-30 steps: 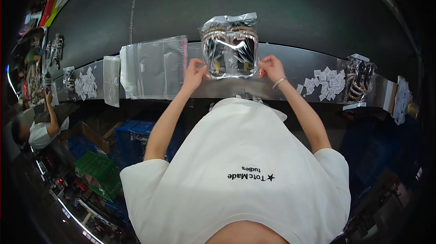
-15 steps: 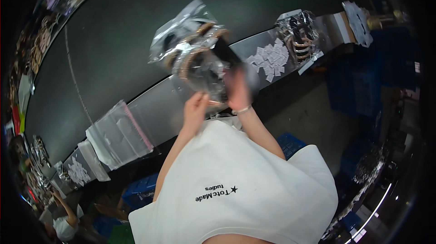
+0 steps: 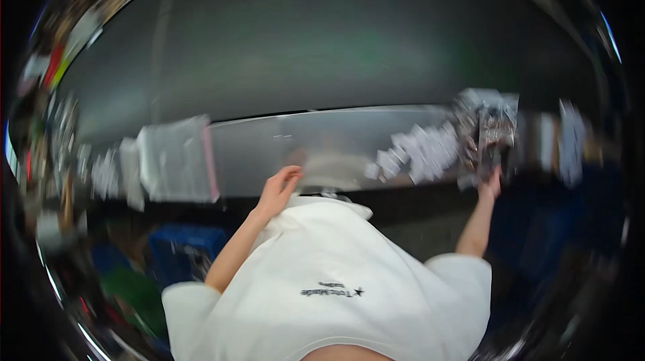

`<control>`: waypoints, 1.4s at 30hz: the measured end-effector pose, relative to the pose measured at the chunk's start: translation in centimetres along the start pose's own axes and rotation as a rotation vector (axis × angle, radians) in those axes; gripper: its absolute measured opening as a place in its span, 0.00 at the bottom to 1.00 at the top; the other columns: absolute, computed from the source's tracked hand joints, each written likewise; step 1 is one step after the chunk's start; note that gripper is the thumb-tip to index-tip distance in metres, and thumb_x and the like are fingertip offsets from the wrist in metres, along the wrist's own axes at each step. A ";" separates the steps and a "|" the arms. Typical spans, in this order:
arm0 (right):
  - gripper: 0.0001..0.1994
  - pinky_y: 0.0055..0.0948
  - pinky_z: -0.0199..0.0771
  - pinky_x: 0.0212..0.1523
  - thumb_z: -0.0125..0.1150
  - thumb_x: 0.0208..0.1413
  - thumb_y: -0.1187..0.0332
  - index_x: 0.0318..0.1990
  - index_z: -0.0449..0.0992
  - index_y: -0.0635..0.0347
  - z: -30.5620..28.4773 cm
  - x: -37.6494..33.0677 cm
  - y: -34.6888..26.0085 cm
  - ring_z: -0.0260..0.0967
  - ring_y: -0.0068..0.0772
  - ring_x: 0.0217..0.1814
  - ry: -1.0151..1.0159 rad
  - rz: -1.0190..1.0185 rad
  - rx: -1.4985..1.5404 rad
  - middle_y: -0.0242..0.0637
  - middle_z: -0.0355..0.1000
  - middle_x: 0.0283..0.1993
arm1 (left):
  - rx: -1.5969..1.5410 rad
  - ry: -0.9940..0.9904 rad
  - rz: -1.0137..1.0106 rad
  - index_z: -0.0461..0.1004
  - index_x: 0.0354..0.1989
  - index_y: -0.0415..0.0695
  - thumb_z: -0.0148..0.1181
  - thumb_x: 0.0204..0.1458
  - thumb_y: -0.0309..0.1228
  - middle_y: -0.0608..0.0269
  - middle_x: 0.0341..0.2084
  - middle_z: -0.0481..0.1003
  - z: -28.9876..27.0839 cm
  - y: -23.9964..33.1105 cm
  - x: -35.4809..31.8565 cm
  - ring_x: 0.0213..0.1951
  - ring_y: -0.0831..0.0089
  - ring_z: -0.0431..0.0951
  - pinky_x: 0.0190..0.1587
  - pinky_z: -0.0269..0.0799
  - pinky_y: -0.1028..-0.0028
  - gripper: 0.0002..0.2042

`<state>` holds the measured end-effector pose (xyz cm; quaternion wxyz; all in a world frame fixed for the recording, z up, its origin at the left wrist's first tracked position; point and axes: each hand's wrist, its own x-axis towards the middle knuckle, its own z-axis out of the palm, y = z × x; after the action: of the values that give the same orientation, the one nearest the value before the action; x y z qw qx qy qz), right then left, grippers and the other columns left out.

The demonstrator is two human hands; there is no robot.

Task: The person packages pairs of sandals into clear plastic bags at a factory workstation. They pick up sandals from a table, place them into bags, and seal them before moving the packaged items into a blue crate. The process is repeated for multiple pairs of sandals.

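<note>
My right hand [image 3: 492,185] is stretched out to the right, its fingers closed on the near end of a clear plastic bag [image 3: 498,126] with dark and brownish contents. That bag lies over or against a pile of similar shiny bags [image 3: 468,119]; motion blur hides where one ends and the other begins. Nothing shows in my left hand [image 3: 281,185], which hovers over the near edge of the grey metal ledge [image 3: 262,149], thumb apart from loosely bent fingers. Left of the bags is a heap of small white paper tags [image 3: 426,151].
A stack of clear, flat bags [image 3: 176,163] with a pink edge lies on the ledge at left. Beyond the ledge stretches a wide dark work surface [image 3: 322,45]. A blue crate [image 3: 185,247] stands below at left. Farther right is a white packet [image 3: 571,142].
Both hands were at the bag of curved, brownish pieces in the middle. My right hand has carried it right to the pile, while my left hand has let go. The view has turned.
</note>
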<state>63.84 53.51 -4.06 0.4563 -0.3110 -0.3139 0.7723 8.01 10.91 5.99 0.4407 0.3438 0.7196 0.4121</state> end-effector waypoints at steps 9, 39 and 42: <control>0.33 0.34 0.64 0.49 0.62 0.41 0.52 0.53 0.64 0.64 5.2 -1.6 6.3 0.64 0.33 0.48 0.647 0.582 -0.837 0.35 0.67 0.49 | 0.118 0.264 -0.212 0.69 0.40 0.41 0.47 0.53 0.31 0.56 0.32 0.75 -2.8 -1.8 -7.0 0.36 0.62 0.75 0.38 0.69 0.69 0.10; 0.34 0.29 0.66 0.42 0.66 0.35 0.58 0.51 0.64 0.65 14.2 -2.5 15.7 0.65 0.29 0.41 0.286 0.655 -1.167 0.35 0.68 0.44 | -0.161 0.502 -0.416 0.70 0.38 0.39 0.45 0.50 0.22 0.60 0.29 0.76 -4.9 -8.6 -13.4 0.34 0.76 0.76 0.40 0.69 0.77 0.09; 0.34 0.28 0.66 0.42 0.66 0.34 0.58 0.51 0.64 0.65 19.7 -3.3 15.4 0.65 0.29 0.40 0.185 0.599 -1.230 0.35 0.68 0.44 | -0.211 0.606 -0.370 0.71 0.37 0.39 0.46 0.51 0.22 0.60 0.27 0.76 -5.8 -11.1 -16.6 0.33 0.76 0.76 0.38 0.70 0.77 0.08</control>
<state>42.16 40.62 -3.28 -0.0113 -0.6512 -0.5554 0.5171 7.50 -9.75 3.46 0.3078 0.0230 0.8209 0.4805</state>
